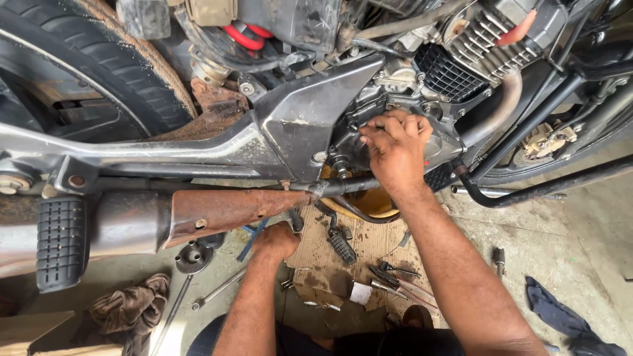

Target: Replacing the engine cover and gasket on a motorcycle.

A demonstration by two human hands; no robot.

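Head view: right hand (395, 155), fingers pressed on dark grey metal engine side cover (369, 125) of motorcycle; left hand (277, 240) clenched below rusty exhaust pipe (224, 211), prob. gripping a tool. Step: working cover fasteners; next needs steady grip.

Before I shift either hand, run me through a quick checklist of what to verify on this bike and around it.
1. Right hand on the engine side cover: ok, fingers rest on it.
2. Left hand grip: cannot tell, it is closed under the rusty exhaust guard.
3. Yellow pan below the engine: ok.
4. Hand tools on the cardboard: ok, near the knees.
5. Rag on the floor: ok.
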